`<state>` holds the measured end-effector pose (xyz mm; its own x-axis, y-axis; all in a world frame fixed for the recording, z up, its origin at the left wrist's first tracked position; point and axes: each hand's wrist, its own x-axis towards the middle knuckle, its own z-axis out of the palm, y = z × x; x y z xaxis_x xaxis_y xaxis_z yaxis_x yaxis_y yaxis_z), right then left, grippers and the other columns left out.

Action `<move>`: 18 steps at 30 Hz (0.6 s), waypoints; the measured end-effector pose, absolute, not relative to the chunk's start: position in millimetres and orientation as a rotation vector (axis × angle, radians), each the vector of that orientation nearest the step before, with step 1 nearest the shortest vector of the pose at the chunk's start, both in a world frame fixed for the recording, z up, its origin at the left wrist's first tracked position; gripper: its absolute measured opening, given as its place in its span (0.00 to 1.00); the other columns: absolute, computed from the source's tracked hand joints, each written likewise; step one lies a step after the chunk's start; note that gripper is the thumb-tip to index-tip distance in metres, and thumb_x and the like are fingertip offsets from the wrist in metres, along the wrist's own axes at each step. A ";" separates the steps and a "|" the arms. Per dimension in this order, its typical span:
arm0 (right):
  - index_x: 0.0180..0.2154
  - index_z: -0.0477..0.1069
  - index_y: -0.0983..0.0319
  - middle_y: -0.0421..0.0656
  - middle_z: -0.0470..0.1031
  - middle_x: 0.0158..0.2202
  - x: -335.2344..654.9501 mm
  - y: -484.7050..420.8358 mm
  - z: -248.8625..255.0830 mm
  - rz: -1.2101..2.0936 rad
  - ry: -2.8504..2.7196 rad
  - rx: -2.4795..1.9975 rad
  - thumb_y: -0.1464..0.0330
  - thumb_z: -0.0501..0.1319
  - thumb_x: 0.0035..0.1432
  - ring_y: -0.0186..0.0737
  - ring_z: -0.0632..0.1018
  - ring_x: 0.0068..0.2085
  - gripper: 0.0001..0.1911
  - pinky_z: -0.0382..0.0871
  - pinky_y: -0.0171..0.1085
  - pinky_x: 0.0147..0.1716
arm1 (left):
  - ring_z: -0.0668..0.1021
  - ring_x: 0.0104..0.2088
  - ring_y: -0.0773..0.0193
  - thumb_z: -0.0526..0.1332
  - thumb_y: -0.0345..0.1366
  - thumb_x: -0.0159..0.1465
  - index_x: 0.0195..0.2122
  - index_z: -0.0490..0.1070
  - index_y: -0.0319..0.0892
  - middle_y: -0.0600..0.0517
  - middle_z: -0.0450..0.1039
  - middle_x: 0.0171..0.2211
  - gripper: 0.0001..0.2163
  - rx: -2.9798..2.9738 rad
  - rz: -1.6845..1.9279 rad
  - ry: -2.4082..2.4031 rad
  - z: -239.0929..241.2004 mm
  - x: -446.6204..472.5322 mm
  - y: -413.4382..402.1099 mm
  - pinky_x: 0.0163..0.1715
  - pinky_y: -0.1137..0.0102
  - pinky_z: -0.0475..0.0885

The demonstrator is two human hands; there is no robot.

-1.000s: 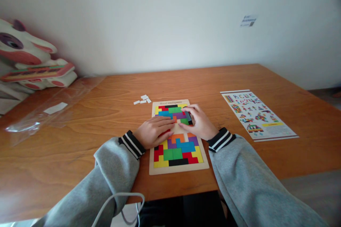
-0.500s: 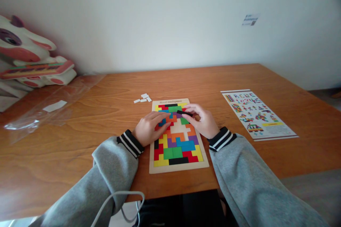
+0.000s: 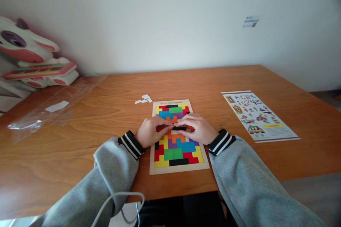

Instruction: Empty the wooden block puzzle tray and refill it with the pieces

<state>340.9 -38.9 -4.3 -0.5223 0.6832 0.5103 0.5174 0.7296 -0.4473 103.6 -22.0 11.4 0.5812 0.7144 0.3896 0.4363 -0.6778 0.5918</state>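
Lowered now, the black piece (image 3: pixel 179 128) sits at the middle gap of the puzzle board (image 3: pixel 178 169), pinched in my right grip (image 3: pixel 198 128). My left grip (image 3: pixel 149 133) touches its end, clasp unclear. Holding it level should seat it best.

No text can be read for certain. Heading strip on the far rim of the puzzle board (image 3: pixel 170 101), just beyond the grip on the black piece (image 3: pixel 179 128): blurred. Printed sheet (image 3: pixel 259 116), well right of the grip: block capitals and yellow caption strip too small. Wall label (image 3: pixel 250 21), far beyond the grip: illegible.
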 end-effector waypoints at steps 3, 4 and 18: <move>0.42 0.78 0.58 0.44 0.80 0.40 342.1 -38.6 -4.0 0.305 -2.268 -0.922 0.66 0.66 0.60 0.41 0.79 0.41 0.08 0.72 0.44 0.45 | 0.80 0.34 0.64 0.64 0.37 0.65 0.38 0.80 0.43 0.52 0.81 0.33 0.06 2.436 0.883 0.887 11.1 104.3 -21.8 0.37 0.71 0.75; 0.42 0.78 0.58 0.44 0.80 0.39 342.1 -38.6 -3.9 0.306 -2.272 -0.933 0.66 0.66 0.61 0.41 0.79 0.41 0.07 0.72 0.44 0.44 | 0.80 0.34 0.64 0.64 0.36 0.66 0.38 0.80 0.43 0.52 0.81 0.33 0.05 2.463 0.886 0.863 10.6 104.4 -21.5 0.38 0.70 0.75; 0.40 0.80 0.57 0.44 0.77 0.38 341.5 -39.0 -5.0 0.295 -2.258 -0.985 0.64 0.65 0.61 0.42 0.78 0.41 0.07 0.72 0.44 0.44 | 0.77 0.40 0.61 0.61 0.39 0.67 0.41 0.79 0.42 0.46 0.78 0.40 0.09 2.761 0.885 0.704 6.0 99.7 -16.4 0.41 0.64 0.77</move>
<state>341.5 -39.0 -5.0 -0.5076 0.7194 0.4741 0.5733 0.6928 -0.4375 99.7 -16.4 6.0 0.7148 0.4804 0.5083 0.3872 -0.8770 0.2844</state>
